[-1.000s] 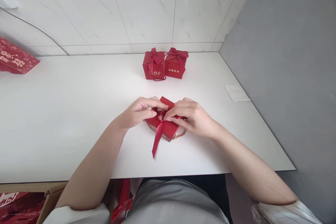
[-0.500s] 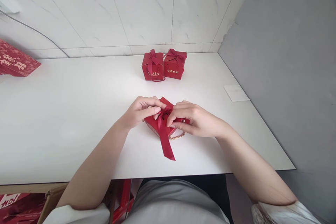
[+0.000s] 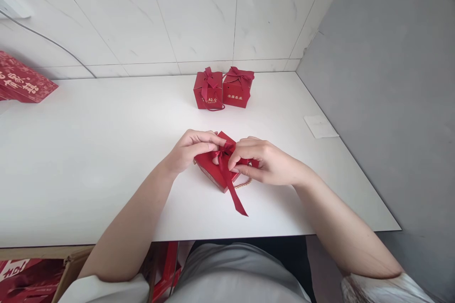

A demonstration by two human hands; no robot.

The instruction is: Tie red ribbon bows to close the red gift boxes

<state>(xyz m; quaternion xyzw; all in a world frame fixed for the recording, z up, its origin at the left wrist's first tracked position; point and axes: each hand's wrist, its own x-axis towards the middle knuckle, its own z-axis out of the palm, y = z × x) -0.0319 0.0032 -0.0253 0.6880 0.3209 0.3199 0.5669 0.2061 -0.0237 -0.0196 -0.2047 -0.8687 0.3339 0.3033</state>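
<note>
A red gift box (image 3: pixel 211 169) with a gold cord handle (image 3: pixel 243 183) rests on the white table in front of me. On its top a dark red ribbon (image 3: pixel 231 184) is gathered in a knot, and one long tail hangs over the near corner. From the left, my left hand (image 3: pixel 194 147) pinches the ribbon by the knot, its fingers closed. My right hand (image 3: pixel 256 158) is closed on the ribbon at the other side, thumb and forefinger together beside the tail. Parts of the box and the ribbon loops are hidden behind my fingers.
Two red gift boxes with bows, a left one (image 3: pixel 208 97) and a right one (image 3: pixel 237 94), stand near the tiled wall. A white paper (image 3: pixel 321 127) lies at right by the grey partition. A printed red package (image 3: pixel 26 83) sits far left; a cardboard box (image 3: pixel 76 262) is below the edge.
The ribbon's long tail has swung right and looks narrower, uncovering the box's near corner. Both hands have stayed at the knot with only slight finger movement.
</note>
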